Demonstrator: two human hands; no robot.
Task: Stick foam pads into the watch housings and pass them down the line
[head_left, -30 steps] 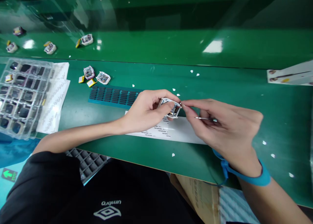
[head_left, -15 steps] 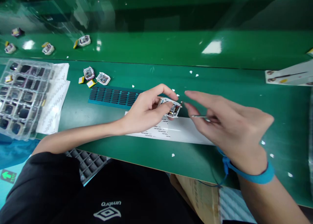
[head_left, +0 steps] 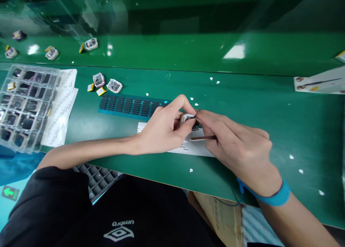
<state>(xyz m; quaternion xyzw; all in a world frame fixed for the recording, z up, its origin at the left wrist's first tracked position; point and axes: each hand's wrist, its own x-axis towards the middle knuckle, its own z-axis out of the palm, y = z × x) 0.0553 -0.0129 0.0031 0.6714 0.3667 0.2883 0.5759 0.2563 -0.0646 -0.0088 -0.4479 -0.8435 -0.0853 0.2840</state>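
Here, module (head_left: 188, 119) between both grips (pinched).

Both hands' (head_left: 164, 126) fingertips pinched together

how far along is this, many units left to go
Looks done: three open units sit on the far belt. In hand: the left hand holds one small unit while the right hand, tweezers tucked in it, works at it. Left: two open units beside the strip, plus a tray of parts.
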